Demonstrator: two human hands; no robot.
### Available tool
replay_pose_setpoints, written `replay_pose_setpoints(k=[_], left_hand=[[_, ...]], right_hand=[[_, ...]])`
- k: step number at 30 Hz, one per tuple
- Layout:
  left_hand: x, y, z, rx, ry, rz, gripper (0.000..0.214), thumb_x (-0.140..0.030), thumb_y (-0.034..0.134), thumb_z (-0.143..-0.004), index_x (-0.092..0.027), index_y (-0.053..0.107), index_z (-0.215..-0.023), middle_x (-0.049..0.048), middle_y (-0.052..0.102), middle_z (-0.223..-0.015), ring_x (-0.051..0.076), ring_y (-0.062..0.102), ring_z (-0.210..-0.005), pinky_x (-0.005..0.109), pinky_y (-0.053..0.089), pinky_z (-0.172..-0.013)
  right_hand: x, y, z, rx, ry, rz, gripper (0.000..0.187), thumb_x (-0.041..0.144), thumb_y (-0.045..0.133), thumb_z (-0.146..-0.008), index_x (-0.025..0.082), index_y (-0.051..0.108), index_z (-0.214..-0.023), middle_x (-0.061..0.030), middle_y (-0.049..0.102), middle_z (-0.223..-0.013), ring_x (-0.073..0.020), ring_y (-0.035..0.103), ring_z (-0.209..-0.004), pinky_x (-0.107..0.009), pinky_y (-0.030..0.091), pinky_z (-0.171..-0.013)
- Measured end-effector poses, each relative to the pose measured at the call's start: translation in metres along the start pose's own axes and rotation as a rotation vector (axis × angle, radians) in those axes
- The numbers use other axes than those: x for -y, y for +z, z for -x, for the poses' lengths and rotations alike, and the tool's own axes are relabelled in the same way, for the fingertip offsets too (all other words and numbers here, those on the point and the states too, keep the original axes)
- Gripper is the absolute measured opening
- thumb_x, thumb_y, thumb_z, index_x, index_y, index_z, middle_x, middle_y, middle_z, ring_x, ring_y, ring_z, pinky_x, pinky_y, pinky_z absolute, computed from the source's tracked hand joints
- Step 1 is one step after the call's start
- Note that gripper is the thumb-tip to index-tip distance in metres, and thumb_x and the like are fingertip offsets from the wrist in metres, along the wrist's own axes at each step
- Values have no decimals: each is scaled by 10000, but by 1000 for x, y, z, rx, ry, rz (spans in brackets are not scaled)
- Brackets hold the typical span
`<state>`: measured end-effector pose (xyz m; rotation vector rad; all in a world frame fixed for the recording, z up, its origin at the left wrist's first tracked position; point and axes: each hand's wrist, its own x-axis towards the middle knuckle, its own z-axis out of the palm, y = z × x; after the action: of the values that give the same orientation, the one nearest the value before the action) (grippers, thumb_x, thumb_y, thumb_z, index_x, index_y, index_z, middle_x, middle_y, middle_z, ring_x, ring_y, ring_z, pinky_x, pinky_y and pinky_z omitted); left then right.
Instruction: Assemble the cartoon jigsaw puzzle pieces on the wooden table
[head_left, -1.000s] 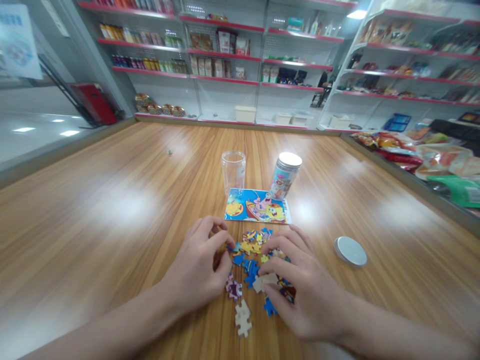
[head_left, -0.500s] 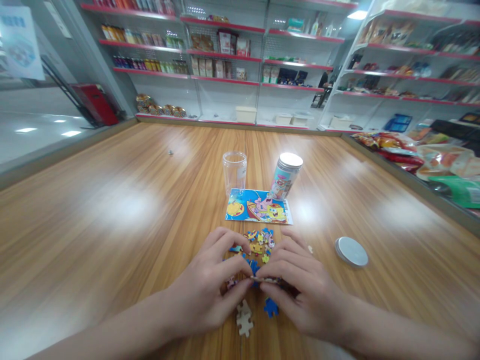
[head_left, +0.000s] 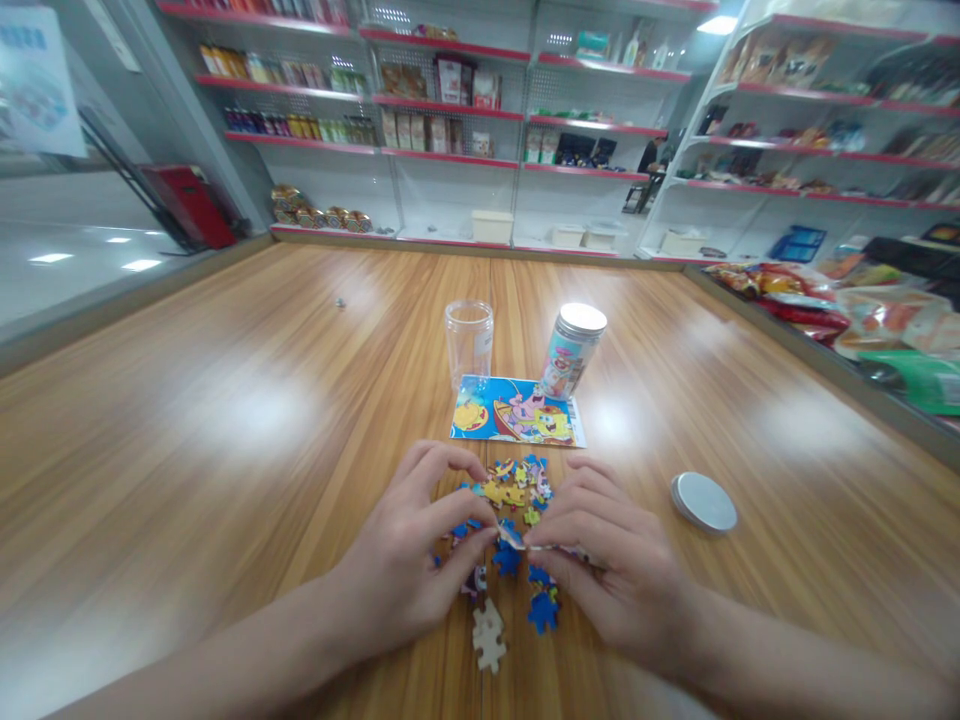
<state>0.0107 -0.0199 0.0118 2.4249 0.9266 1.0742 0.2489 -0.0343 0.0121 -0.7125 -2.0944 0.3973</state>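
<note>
Between finger and thumb, my left hand [head_left: 420, 535] pinches a small puzzle piece [head_left: 511, 537] seen almost edge-on. My right hand [head_left: 611, 545] grips another thin puzzle piece or joined strip, mostly covered by its fingers; the two held parts lie close together, and I cannot tell whether they are joined. Beneath and beyond the hands is a heap of loose jigsaw pieces [head_left: 504, 494] in yellow, blue and pink. Nearer me lie a blue piece [head_left: 543, 611] and some pale pieces [head_left: 489, 637] with their plain backs up.
A printed picture sheet [head_left: 517, 412] lies beyond the pieces. Behind it stand a clear open jar [head_left: 469, 345] and a lidded printed can [head_left: 573, 352]. To the right rests a silver lid [head_left: 705, 502]. Snack packets [head_left: 802, 305] line the table's right side; stocked shelves stand behind.
My left hand has moved slightly up and left, bringing the pinched piece into view. My right hand has shifted a little right. More blue pieces show beneath them.
</note>
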Motion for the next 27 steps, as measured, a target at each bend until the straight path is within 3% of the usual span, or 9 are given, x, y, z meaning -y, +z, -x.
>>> replay_pose_setpoints(k=[5, 8, 15, 20, 27], left_hand=[[-3, -3, -1, 57, 18, 62, 156, -116, 668, -857, -165, 625, -999, 102, 547, -1151, 246, 514, -1134, 399, 458, -966], [-3, -2, -2, 49, 32, 45, 64, -137, 676, -886, -176, 628, -903, 95, 541, -1160, 240, 513, -1133, 385, 456, -947], [-7, -6, -1, 160, 124, 106, 120, -74, 586, -896, -157, 617, -814, 113, 536, -1154, 249, 508, -1113, 418, 464, -944], [-8, -10, -3, 219, 83, 185, 130, -91, 580, -905, -162, 634, -810, 109, 533, -1165, 254, 497, -1134, 427, 466, -961], [-4, -5, -3, 187, -46, 153, 151, -99, 578, -892, -161, 596, -755, 104, 524, -1170, 262, 478, -1194, 426, 465, -975]], right_hand=[[0, 1, -2, 1, -23, -30, 138, 67, 688, -895, 180, 677, -974, -12, 716, -827, -169, 590, -778, -414, 446, -836], [0, 2, -2, 10, -34, -57, 139, 65, 686, -898, 173, 675, -986, -18, 720, -842, -167, 592, -785, -395, 451, -814], [2, 2, -4, 24, -41, -42, 109, 90, 669, -915, 181, 679, -974, -22, 715, -823, -172, 584, -776, -391, 454, -805], [7, -2, -5, 86, -31, -83, 94, 94, 635, -922, 178, 663, -955, -23, 698, -787, -173, 592, -750, -396, 453, -807], [6, -3, -4, 66, -74, -14, 116, 71, 642, -907, 170, 671, -960, -30, 698, -803, -169, 581, -743, -411, 443, -834]])
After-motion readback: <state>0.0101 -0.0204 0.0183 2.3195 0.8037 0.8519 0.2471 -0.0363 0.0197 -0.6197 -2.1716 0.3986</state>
